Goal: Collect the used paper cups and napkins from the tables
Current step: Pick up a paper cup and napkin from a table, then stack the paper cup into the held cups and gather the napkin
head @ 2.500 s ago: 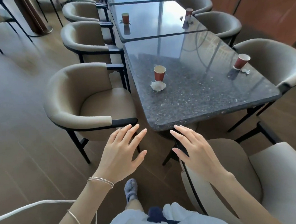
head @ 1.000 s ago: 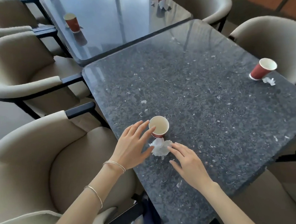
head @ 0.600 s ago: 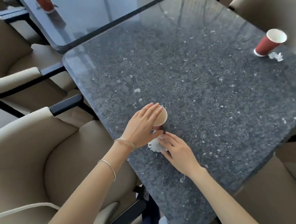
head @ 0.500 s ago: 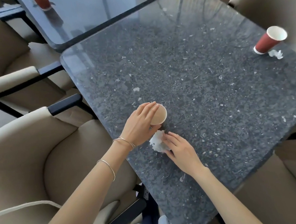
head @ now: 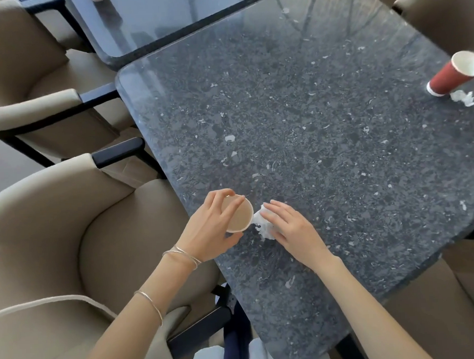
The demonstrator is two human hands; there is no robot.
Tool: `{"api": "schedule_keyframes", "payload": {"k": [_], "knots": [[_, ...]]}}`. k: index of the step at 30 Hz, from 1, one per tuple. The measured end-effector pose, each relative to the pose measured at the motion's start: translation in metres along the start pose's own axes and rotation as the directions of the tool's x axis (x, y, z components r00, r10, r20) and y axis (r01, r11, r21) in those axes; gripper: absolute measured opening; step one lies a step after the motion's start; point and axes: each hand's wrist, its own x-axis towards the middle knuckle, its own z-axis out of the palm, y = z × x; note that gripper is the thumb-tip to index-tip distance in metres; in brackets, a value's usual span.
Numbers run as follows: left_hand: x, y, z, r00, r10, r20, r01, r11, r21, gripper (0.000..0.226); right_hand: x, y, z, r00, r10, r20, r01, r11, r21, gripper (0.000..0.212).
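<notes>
L hand (head: pixel 209 231): cup (head: pixel 240 219); R hand (head: pixel 295 231) pinches napkin (head: pixel 261 224) (crumpled)

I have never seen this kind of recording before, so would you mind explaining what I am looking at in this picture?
There is no machine here: these are a person's two bare hands, filmed by a wide-angle camera worn on the head, looking forward and down. The left hand, with bracelets on its wrist, grips a paper cup near its rim, at the near edge of a dark speckled table. The right hand lies on a crumpled white napkin right beside that cup; whether the thumb pinches it is hidden. At the far right of the same table stands a red cup with another crumpled napkin beside it. Beige armchairs stand around the table.
</notes>
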Motion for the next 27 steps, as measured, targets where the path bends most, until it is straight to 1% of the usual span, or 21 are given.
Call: {"api": "schedule_keyframes", "payload": {"k": [2,4,6,8,10,12,14,18,21,24,27], "knots": [[-0.006,0.005,0.005,1.000,-0.017,0.003,0.017,1.000,-0.021,0.068,0.000,0.003,0.004,0.997,-0.042,0.069,0.040,0.999,0.037,0.046],[-0.008,0.008,0.012,0.999,-0.035,0.000,0.035,0.999,-0.027,0.069,-0.001,0.008,0.010,0.993,-0.074,0.097,0.068,0.996,0.057,0.048],[-0.008,0.010,0.017,0.999,-0.047,-0.013,0.046,0.999,-0.027,0.068,-0.002,0.012,0.015,0.994,-0.085,0.066,0.081,0.995,0.060,0.041],[-0.008,0.012,0.020,0.998,-0.060,-0.035,0.058,0.997,-0.044,0.065,-0.004,0.014,0.019,0.996,-0.084,-0.001,0.084,0.995,0.054,0.031],[-0.012,0.014,0.019,0.993,-0.109,-0.049,0.105,0.992,-0.075,0.066,-0.006,0.013,0.021,0.996,-0.074,-0.053,0.077,0.996,0.044,0.024],[-0.022,0.017,0.017,0.983,-0.171,-0.061,0.166,0.982,-0.091,0.072,-0.008,0.009,0.019,0.994,-0.073,-0.077,0.075,0.997,0.032,0.024],[-0.037,0.021,0.014,0.970,-0.229,-0.077,0.221,0.971,-0.095,0.075,-0.008,0.001,0.013,0.995,-0.066,-0.072,0.069,0.997,0.037,0.025],[-0.076,0.030,0.001,0.947,-0.294,-0.129,0.284,0.955,-0.088,0.074,-0.008,-0.032,-0.007,0.994,-0.066,-0.082,0.072,0.995,0.073,0.022],[-0.111,0.038,-0.015,0.923,-0.327,-0.203,0.316,0.945,-0.086,0.073,-0.011,-0.068,-0.022,0.987,-0.127,-0.098,0.135,0.987,0.085,0.022],[-0.154,0.046,-0.027,0.906,-0.334,-0.259,0.325,0.943,-0.076,0.074,-0.020,-0.111,-0.033,0.976,-0.194,-0.097,0.202,0.976,0.078,0.031],[-0.207,0.055,-0.032,0.890,-0.350,-0.293,0.338,0.937,-0.091,0.078,-0.039,-0.157,-0.035,0.967,-0.220,-0.130,0.229,0.971,0.061,0.035]]}}
